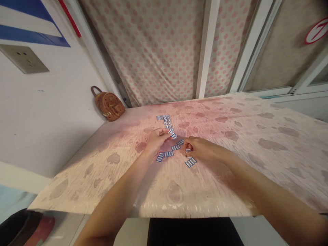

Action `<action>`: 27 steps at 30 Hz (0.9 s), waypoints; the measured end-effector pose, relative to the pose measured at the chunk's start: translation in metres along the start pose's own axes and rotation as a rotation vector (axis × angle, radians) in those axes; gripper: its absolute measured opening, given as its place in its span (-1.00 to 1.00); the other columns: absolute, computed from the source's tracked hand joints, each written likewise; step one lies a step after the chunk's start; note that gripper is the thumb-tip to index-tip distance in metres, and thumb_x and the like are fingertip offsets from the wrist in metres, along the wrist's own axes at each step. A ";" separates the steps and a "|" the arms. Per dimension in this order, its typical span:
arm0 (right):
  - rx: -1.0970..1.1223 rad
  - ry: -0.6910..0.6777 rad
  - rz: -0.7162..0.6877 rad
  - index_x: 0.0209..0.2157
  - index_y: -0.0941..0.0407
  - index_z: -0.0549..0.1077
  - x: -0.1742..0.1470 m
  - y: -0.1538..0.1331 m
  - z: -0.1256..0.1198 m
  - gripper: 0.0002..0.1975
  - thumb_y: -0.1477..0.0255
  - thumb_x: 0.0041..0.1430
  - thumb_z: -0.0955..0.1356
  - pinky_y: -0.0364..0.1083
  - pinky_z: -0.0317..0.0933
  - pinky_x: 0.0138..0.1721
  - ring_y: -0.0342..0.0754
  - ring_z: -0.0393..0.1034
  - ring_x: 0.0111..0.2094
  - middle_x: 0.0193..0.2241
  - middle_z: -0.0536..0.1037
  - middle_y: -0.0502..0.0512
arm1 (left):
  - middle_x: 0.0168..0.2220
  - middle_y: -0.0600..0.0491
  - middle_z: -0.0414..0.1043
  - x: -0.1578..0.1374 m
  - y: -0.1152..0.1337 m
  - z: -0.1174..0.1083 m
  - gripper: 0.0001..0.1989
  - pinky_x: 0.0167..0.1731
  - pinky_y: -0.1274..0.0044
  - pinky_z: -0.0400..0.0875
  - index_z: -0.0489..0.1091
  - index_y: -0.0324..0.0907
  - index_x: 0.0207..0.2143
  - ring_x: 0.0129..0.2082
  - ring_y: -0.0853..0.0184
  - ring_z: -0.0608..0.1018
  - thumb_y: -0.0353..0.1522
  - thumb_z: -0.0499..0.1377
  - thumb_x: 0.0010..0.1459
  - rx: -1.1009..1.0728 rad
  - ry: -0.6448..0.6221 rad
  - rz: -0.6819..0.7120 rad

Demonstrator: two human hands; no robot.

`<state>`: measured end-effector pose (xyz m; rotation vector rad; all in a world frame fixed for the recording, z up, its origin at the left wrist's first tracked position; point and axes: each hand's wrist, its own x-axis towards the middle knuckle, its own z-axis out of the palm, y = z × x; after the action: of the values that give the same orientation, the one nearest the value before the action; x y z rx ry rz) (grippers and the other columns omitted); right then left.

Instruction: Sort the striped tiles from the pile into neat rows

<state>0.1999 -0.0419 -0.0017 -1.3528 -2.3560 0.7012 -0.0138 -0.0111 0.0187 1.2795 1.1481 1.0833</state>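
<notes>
Small blue-edged white striped pieces (167, 122) lie in a bent line on the table, running from the far end toward me; their exact kind is too small to make out. My left hand (157, 138) is closed, thumb and forefinger pinching a blue-and-white striped piece (173, 135) at the line's middle. Just right of it, my right hand (198, 147) has its fingers curled together over the line, touching or hiding part of it. More striped pieces (168, 154) lie between the hands, and a further striped piece (190, 162) sits below my right hand.
A patterned cloth (174, 193) covers the table. At the far left corner a small brown backpack-shaped bag (109, 105) leans against the wall. Behind the table hangs a dotted curtain (159, 48). A wall socket (24, 58) is at upper left.
</notes>
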 end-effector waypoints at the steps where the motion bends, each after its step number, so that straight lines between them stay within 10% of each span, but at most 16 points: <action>1: 0.003 0.021 0.004 -0.33 0.09 0.45 0.001 0.001 0.000 -0.91 0.49 0.06 0.38 -0.12 0.09 -0.40 -0.09 0.32 -0.41 -0.37 0.47 0.05 | -0.50 0.07 0.52 0.000 0.001 0.000 -0.86 -0.44 0.61 0.34 0.43 -0.24 -0.41 -0.48 0.40 0.55 -0.43 0.34 -0.03 -0.006 0.005 -0.003; 9: -0.094 0.391 0.048 -0.34 0.15 0.44 0.018 0.014 0.001 -0.83 0.59 0.17 0.23 -0.12 0.14 -0.22 -0.06 0.36 -0.27 -0.32 0.49 0.13 | -0.44 0.05 0.55 0.002 -0.002 0.004 -0.89 -0.36 0.60 0.41 0.46 -0.24 -0.36 -0.45 0.40 0.59 -0.48 0.29 -0.01 -0.092 0.072 0.017; 19: -0.056 -0.032 0.042 -0.43 0.09 0.39 -0.004 -0.015 -0.021 -0.96 0.49 0.04 0.36 -0.11 0.09 -0.43 -0.07 0.32 -0.41 -0.40 0.48 0.05 | -0.47 0.07 0.53 0.003 -0.009 0.000 -0.90 -0.41 0.60 0.37 0.45 -0.23 -0.43 -0.46 0.39 0.56 -0.43 0.32 -0.04 -0.085 0.081 0.053; 27: -0.092 -0.006 -0.020 -0.44 0.07 0.29 -0.004 -0.006 -0.011 -0.86 0.55 -0.05 0.34 -0.07 0.06 -0.44 -0.05 0.28 -0.43 -0.42 0.44 0.06 | -0.46 0.05 0.54 0.007 -0.014 0.003 -0.83 -0.39 0.59 0.39 0.43 -0.23 -0.42 -0.43 0.37 0.59 -0.36 0.34 -0.05 -0.083 0.104 0.045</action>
<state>0.2030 -0.0454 0.0109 -1.3642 -2.4305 0.5990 -0.0106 -0.0050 0.0048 1.2009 1.1445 1.2304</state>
